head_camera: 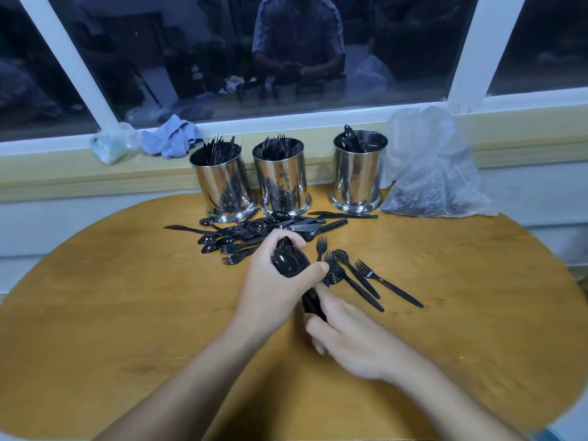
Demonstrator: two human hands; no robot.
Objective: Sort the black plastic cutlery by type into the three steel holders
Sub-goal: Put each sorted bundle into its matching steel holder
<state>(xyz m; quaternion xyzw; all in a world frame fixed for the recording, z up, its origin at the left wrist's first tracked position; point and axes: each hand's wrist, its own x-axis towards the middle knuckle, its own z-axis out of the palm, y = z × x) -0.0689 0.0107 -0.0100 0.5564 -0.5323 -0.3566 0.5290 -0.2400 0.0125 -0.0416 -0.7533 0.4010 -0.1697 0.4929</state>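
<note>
1. The left hand point(273, 291) is curled round a bundle of black plastic spoons point(288, 264), the thumb across the top and the fingers wrapped over the far side; the glossy bowls stick out above the fist, facing up.
2. The handles of that bundle run down and toward the person, where the right hand point(346, 338) meets them. Its fingers are bent round the handle ends, so the spoons lie gripped at both ends, bowls in the left hand and handle tips in the right; how tightly the right fingers close is hard to see from this angle.
3. Just to the right of the hands, a few loose black plastic forks point(356, 278) lie fanned on the round wooden table point(127, 313), tines pointing toward the far edge, handles trailing toward the right edge.
4. Beyond the hands, near the far edge, sits a mixed pile of black plastic cutlery point(254, 232): spoons, forks and knives heaped together.
5. Three shiny steel cylindrical holders stand in a row along the far edge. The left holder point(222, 186) seems to hold knives, the middle holder point(281, 181) forks, and the right holder point(358, 176) spoons.
6. At the far right edge, beside the right holder, slumps a clear plastic bag point(432, 173) with dark contents.
7. On the window sill behind the holders lie a crumpled blue cloth point(173, 140) and a small clear wrapped bundle point(111, 148).
</note>
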